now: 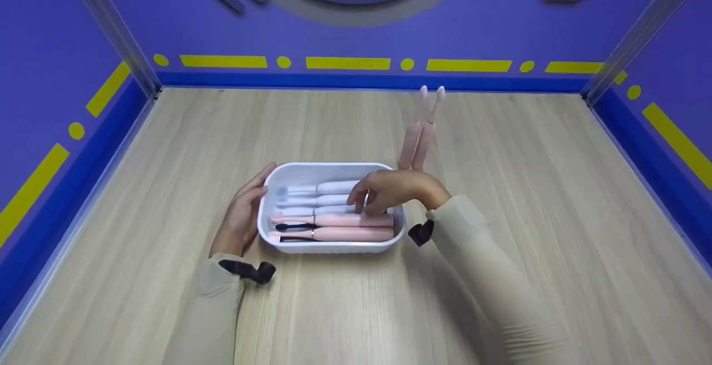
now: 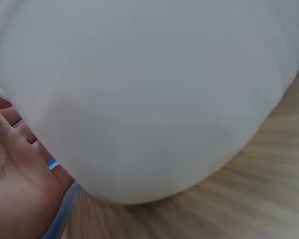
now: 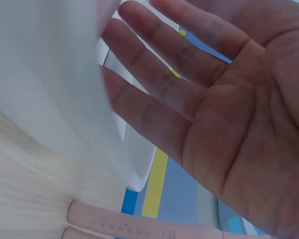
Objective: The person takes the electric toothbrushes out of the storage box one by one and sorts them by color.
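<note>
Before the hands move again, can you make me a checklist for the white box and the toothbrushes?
1. Left hand on the white box: ok, it touches the box's left side.
2. Right hand pinching a toothbrush: cannot tell, some fingertips are hidden.
3. White toothbrushes in the box with heads pointing left: ok.
4. Every pink toothbrush in the box: not ok, two pink toothbrushes are outside, beyond the right hand.
5. Black toothbrush heads fully seen along with their handles: not ok, pink toothbrushes in the box cover much of that area.

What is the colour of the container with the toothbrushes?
The container is white, best seen in head view.
</note>
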Demonstrator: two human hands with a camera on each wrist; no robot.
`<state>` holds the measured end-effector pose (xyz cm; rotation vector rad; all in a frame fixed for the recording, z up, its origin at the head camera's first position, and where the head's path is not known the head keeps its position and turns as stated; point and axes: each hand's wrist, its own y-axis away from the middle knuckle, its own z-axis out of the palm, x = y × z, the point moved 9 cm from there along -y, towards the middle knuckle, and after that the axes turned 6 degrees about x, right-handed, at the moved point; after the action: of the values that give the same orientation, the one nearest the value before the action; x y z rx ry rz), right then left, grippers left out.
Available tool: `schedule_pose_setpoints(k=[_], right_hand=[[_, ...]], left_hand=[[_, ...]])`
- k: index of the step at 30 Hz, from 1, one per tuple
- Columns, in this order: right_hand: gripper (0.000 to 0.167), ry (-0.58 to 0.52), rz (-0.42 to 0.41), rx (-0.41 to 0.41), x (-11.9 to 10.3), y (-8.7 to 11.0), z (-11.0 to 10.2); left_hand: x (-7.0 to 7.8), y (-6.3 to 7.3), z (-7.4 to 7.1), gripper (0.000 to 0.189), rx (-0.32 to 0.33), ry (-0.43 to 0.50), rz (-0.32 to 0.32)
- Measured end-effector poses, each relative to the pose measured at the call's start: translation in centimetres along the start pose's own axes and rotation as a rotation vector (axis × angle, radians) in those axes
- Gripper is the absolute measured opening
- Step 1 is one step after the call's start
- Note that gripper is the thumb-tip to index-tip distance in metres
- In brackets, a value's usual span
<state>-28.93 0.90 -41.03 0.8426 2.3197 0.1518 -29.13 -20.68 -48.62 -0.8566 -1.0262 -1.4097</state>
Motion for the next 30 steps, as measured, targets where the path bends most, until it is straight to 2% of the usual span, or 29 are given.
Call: schedule_pose_setpoints(k=[6,13,30], right_hand=[[0.036,0.038,0.045,-0.048,0.1,-0.6,0.7],[0.04,0.071,0.058,-0.08,0.0,-1.1,1.3],[0.038,0.089,0.069,-0.041,0.0,-1.5,1.6]], left_hand=[[0.0,0.1,-0.1,0.053,0.001,0.003,0.006],[0.1,0.1,-0.1,0.053,0.004,-0.012,0.017],[0.1,0.0,0.0,0.054,-0.003,0.011,0.002]])
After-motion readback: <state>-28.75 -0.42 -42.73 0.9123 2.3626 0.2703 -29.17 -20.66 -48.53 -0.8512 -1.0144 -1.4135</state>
